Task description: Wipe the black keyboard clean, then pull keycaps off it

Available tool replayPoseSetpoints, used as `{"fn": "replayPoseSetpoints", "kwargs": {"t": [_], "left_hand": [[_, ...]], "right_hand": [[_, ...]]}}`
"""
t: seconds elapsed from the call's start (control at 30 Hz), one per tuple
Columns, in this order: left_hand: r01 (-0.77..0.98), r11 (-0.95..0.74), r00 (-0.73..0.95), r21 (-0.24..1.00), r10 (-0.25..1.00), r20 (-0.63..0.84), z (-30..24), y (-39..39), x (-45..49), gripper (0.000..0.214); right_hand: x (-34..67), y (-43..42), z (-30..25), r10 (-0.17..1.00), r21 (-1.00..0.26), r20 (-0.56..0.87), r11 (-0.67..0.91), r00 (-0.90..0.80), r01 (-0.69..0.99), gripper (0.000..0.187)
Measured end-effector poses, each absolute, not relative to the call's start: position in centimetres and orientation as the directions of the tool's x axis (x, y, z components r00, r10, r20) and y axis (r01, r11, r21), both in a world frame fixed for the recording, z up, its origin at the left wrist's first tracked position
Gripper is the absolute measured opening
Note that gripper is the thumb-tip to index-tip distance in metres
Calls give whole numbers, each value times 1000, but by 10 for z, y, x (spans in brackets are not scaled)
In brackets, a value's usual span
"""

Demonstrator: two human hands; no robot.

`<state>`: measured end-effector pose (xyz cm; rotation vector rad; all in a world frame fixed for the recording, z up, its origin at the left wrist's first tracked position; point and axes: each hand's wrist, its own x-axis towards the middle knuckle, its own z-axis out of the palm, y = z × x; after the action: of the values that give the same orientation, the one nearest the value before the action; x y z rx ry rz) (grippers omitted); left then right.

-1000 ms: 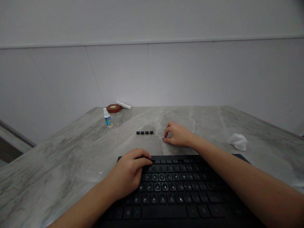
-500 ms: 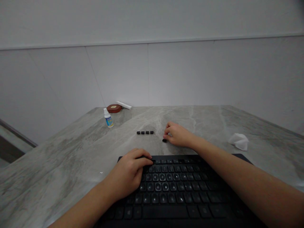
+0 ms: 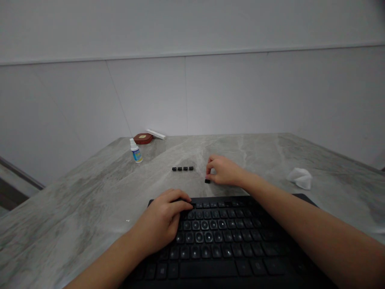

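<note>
A black keyboard (image 3: 207,269) fills the lower middle of the view. Across its upper left corner lies my left hand (image 3: 167,214), fingers stretched out and the tips at the top row of keys. Beyond the keyboard's back edge, my right hand (image 3: 221,170) pinches a small black keycap (image 3: 207,181) between thumb and fingers, low over the table. Whether the keycap touches the tabletop I cannot tell. To the left of that hand, several black keycaps (image 3: 182,169) stand in a short row on the table.
A white spray bottle (image 3: 136,151) with a blue and yellow label stands at the back left. Behind it are a reddish-brown case (image 3: 142,139) and a thin white box (image 3: 156,134) by the wall. A crumpled white tissue (image 3: 300,178) lies to the right on the grey marbled table (image 3: 99,192).
My right hand has turned the keycap slightly, so it shows squarer and a bit nearer the keyboard. My left hand stays in place; the whole view has shifted slightly.
</note>
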<state>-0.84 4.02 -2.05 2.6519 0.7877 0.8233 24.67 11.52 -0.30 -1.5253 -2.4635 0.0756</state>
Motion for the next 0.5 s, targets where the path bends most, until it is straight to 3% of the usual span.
{"fn": "replayPoseSetpoints", "kwargs": {"t": [0.17, 0.5], "left_hand": [[422, -823, 694, 380, 563, 449, -21, 40, -9, 42], [422, -821, 698, 383, 564, 441, -22, 40, -9, 42]], "right_hand": [[246, 113, -3, 882, -162, 165, 465, -441, 870, 17], [243, 113, -5, 856, -192, 134, 517, -499, 834, 12]]}}
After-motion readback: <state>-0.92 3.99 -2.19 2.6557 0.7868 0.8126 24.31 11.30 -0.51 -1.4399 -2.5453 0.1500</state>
